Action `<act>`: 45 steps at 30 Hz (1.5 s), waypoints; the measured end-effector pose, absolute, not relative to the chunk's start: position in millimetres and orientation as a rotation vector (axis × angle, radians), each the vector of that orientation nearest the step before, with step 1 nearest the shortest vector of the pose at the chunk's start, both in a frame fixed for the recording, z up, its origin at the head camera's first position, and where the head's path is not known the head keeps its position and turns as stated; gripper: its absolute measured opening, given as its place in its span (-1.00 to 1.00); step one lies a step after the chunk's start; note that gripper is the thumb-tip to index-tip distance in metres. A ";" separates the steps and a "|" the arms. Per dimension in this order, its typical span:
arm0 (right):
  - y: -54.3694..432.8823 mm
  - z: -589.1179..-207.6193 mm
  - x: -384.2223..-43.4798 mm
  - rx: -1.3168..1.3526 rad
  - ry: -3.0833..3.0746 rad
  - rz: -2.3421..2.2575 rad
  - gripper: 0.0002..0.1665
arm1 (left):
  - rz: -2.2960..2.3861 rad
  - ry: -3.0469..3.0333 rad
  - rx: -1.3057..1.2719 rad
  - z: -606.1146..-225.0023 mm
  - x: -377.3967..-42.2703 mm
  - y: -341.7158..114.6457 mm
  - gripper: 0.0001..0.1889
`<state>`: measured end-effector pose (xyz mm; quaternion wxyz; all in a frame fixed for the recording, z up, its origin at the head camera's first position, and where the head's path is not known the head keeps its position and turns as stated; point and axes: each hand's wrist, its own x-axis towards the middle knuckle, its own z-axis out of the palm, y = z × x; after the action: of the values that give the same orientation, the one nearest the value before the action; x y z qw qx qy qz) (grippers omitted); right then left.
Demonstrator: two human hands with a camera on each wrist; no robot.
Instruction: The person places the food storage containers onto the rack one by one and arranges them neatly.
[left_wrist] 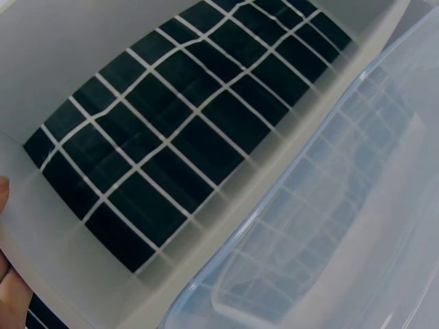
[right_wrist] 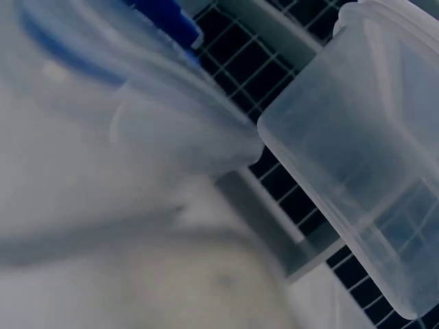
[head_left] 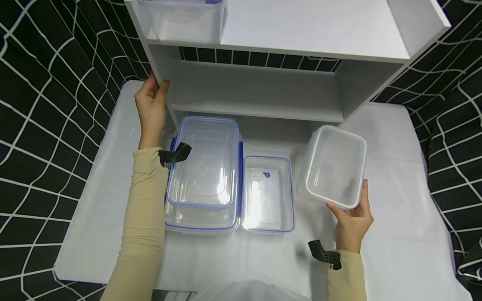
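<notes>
My left hand [head_left: 150, 104] grips the front edge of the left side panel of a white shelf unit [head_left: 256, 88], thumb on the inner face. In the left wrist view, fingers [left_wrist: 12, 301] show at that panel's edge. My right hand [head_left: 354, 225] holds a clear plastic food container [head_left: 335, 167] by its near right corner, thumb on one side and fingers on the other. This container has a whitish rim and hangs tilted above the table; its side fills the right of the right wrist view, where the hand itself is hidden.
Stacked clear containers with blue-edged lids [head_left: 203, 163] stand before the shelf's left half. Beside them sits a smaller blue-rimmed container [head_left: 268, 196]. Another container [head_left: 184, 21] rests on the upper shelf at left. White cloth [head_left: 399, 200] covers the table; black netted curtains flank it.
</notes>
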<state>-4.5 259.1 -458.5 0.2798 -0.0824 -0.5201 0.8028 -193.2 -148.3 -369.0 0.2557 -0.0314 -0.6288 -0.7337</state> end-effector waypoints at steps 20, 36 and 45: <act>239.9 -406.3 -9.1 0.014 -1.263 2.146 0.24 | -1.944 -1.738 -0.100 -370.2 -193.1 -148.6 -0.62; 219.7 -376.1 -17.3 0.155 -1.128 2.154 0.27 | -1.909 -1.725 -0.132 -372.9 -194.7 -148.4 -0.64; 196.2 -344.4 -32.6 0.192 -0.936 2.102 0.35 | -1.918 -1.773 -0.086 -372.2 -194.5 -149.2 -0.61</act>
<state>-32.6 196.2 -344.4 0.4043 0.0761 -0.3706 0.8327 -194.5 -149.2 -372.2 0.2610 -0.0317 -0.6549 -0.7085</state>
